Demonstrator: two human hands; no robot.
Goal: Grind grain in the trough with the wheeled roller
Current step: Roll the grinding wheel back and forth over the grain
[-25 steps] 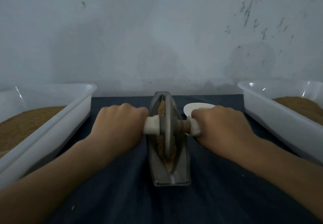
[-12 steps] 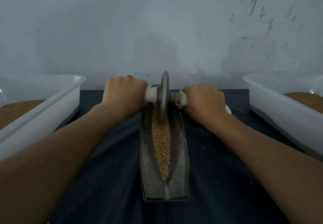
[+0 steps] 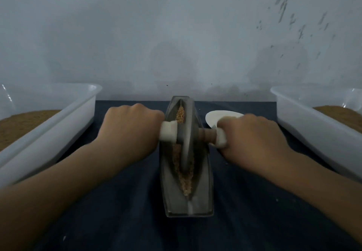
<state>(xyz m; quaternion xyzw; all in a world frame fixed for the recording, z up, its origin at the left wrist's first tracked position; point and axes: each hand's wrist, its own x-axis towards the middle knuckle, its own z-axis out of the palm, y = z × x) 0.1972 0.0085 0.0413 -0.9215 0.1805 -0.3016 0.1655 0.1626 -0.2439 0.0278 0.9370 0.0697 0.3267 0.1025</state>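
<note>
Both arms stretched fwd, forearms bare. L hand [image 3: 131, 127] & R hand [image 3: 252, 141] were fisted, knuckles up, each gripping a handle end of the roller [image 3: 187, 143].

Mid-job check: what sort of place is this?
Likely a makeshift grain-grinding workbench: a dark cloth-covered table against a bare, scuffed wall, a metal trough with a roller in it, and a white left tub and right tub holding brown meal.

At centre, the dull grey boat-shaped metal trough [image 3: 204, 188] holds pale tan grain [image 3: 187, 182]. The grey metal wheeled roller [image 3: 187, 143] has white handle sleeves [image 3: 168, 133] and a brown axle [image 3: 207, 135]. Dark navy cloth [image 3: 121, 201] lies beneath. The white rectangular plastic tub at frame left [image 3: 64, 133] and the white rectangular plastic tub at frame right [image 3: 305, 129] hold brown meal [image 3: 23, 121]. The pale grey-blue wall [image 3: 176, 35] is dark-flecked at upper right.
</note>
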